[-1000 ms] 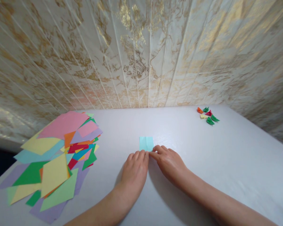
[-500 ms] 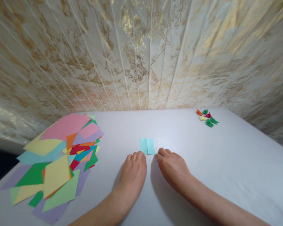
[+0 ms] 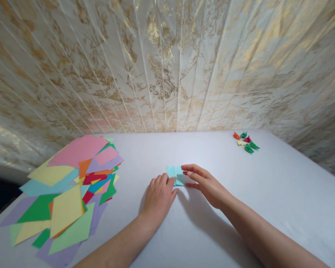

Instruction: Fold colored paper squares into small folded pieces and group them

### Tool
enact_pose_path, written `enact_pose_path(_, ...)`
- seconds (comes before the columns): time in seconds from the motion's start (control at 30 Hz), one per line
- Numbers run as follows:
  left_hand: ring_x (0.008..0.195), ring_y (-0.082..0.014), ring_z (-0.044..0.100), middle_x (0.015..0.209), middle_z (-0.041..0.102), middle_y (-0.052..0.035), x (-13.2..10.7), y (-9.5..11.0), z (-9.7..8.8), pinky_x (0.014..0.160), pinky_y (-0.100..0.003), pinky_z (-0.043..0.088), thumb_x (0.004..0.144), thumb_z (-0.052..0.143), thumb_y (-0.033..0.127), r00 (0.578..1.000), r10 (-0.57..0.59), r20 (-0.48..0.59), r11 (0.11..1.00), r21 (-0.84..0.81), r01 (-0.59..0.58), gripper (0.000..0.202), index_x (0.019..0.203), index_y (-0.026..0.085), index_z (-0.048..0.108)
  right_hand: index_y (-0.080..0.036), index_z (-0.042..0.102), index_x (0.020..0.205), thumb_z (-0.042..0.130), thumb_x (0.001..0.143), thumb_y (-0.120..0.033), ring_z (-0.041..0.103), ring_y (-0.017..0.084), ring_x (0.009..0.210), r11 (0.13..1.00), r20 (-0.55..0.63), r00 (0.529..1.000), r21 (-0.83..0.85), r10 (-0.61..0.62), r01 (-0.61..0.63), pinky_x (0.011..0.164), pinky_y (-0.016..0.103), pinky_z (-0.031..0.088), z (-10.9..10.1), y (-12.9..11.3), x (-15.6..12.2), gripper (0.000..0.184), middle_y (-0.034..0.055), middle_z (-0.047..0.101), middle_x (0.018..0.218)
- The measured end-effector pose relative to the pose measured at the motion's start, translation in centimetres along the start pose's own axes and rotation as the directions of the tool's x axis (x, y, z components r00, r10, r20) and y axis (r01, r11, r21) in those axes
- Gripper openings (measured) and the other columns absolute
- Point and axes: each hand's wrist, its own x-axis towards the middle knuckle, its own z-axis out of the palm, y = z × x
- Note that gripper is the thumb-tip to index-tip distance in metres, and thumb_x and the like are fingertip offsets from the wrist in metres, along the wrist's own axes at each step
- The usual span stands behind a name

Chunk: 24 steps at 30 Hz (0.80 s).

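Observation:
A small light-blue piece of folded paper [image 3: 179, 179] lies flat on the table, with a crease or fold edge running down its middle. My left hand [image 3: 158, 195] rests at its near left corner, fingertips over the paper and the thumb spread apart near the front edge. Over the right side of the paper hovers my right hand [image 3: 205, 182], its fingers spread and its thumb held apart, casting a shadow on the sheet. Part of the paper's left corner is hidden under my left fingers.
At the left, many loose coloured paper sheets [image 3: 65, 208] lie in an overlapping heap, with a large pink sheet [image 3: 78, 150] at the back. Several small folded paper pieces [image 3: 249, 148] sit at the back right of the white table [image 3: 145, 149]. A patterned gold-and-white curtain [image 3: 162, 74] hangs behind.
My right hand has lifted from the paper's near right corner and opened above its right side. My left hand has shifted slightly, its thumb now spread.

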Motion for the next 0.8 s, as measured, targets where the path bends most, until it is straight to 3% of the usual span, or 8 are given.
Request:
enact_pose_path(0.3,0.094,-0.0258,0.058,0.098,0.062,-0.0059,0.4,0.0,0.3,0.082,-0.04,0.047,0.089,0.063,0.024,0.999,0.009,-0.048,0.998,-0.062,-0.012,0.012,0.1,0.019,0.061,-0.023,0.07,0.092,0.071,0.076,-0.045,0.055,0.024,0.111,0.966,0.037,0.998,0.258,-0.045,0.034,0.096,0.04,0.046,0.4,-0.3,0.0,0.027,0.0061,0.065,0.107)
enact_pose_path(0.37,0.09,-0.0242,0.058,0.093,0.062,-0.005,0.6,-0.2,0.5,0.08,-0.037,0.046,0.09,0.059,0.018,0.997,0.004,-0.077,0.991,-0.133,-0.014,0.006,0.094,0.019,0.062,-0.022,0.07,0.092,0.07,0.078,-0.044,0.055,0.024,0.112,0.956,0.06,0.995,0.287,-0.081,0.061,0.097,0.041,0.045,0.5,-0.2,0.0,0.025,0.0062,0.065,0.108)
enact_pose_path(0.43,0.084,-0.0211,0.058,0.087,0.062,-0.0033,0.8,-0.5,0.8,0.076,-0.033,0.044,0.092,0.054,0.017,0.992,-0.047,-0.119,0.949,-0.316,0.007,0.01,0.087,0.02,0.062,-0.022,0.069,0.093,0.066,0.082,-0.042,0.057,0.023,0.109,0.954,0.037,0.989,0.271,-0.144,0.129,0.098,0.042,0.046,0.5,-0.1,0.1,0.023,0.0059,0.065,0.108)
enact_pose_path(0.5,0.073,-0.0172,0.057,0.077,0.059,-0.0005,1.2,-0.8,1.1,0.069,-0.029,0.042,0.093,0.05,0.022,0.977,-0.175,-0.119,0.804,-0.59,0.072,0.019,0.076,0.02,0.059,-0.023,0.068,0.093,0.061,0.087,-0.039,0.059,0.021,0.102,0.954,-0.034,0.964,0.144,-0.262,0.264,0.096,0.042,0.047,0.3,-0.1,0.0,0.019,0.0052,0.065,0.103)
enact_pose_path(0.57,0.062,-0.0142,0.053,0.065,0.056,0.002,1.4,-0.8,1.3,0.062,-0.026,0.04,0.092,0.051,0.032,0.952,-0.308,-0.006,0.526,-0.834,0.165,0.028,0.067,0.02,0.053,-0.023,0.065,0.092,0.056,0.091,-0.032,0.06,0.021,0.099,0.893,-0.062,0.894,-0.113,-0.444,0.436,0.094,0.041,0.048,0.1,0.0,-0.2,0.013,0.005,0.064,0.099)
enact_pose_path(0.63,0.057,-0.0125,0.052,0.059,0.054,0.0036,1.6,-0.7,1.3,0.059,-0.024,0.041,0.087,0.057,0.042,0.922,-0.357,0.148,0.216,-0.948,0.235,0.032,0.065,0.019,0.052,-0.024,0.063,0.095,0.052,0.09,-0.02,0.058,0.021,0.104,0.725,0.053,0.8,-0.392,-0.597,0.567,0.095,0.041,0.047,0.1,0.2,-0.4,0.013,0.0067,0.062,0.106)
enact_pose_path(0.7,0.058,-0.0118,0.054,0.06,0.058,0.0033,1.6,-0.5,1.2,0.06,-0.023,0.043,0.08,0.064,0.047,0.902,-0.347,0.258,-0.013,-0.963,0.27,0.032,0.07,0.018,0.058,-0.025,0.061,0.102,0.049,0.083,-0.007,0.054,0.023,0.116,0.502,0.237,0.726,-0.585,-0.646,0.637,0.099,0.043,0.045,0.2,0.7,-0.4,0.029,0.0087,0.058,0.121)
enact_pose_path(0.8,0.06,-0.0109,0.058,0.064,0.062,0.002,1.5,-0.2,0.8,0.058,-0.021,0.044,0.071,0.072,0.047,0.875,-0.322,0.361,-0.173,-0.931,0.321,0.034,0.081,0.015,0.063,-0.025,0.057,0.112,0.047,0.071,0.004,0.049,0.025,0.124,0.243,0.386,0.685,-0.735,-0.618,0.633,0.104,0.049,0.04,0.6,1.7,-0.3,0.051,0.0103,0.054,0.131)
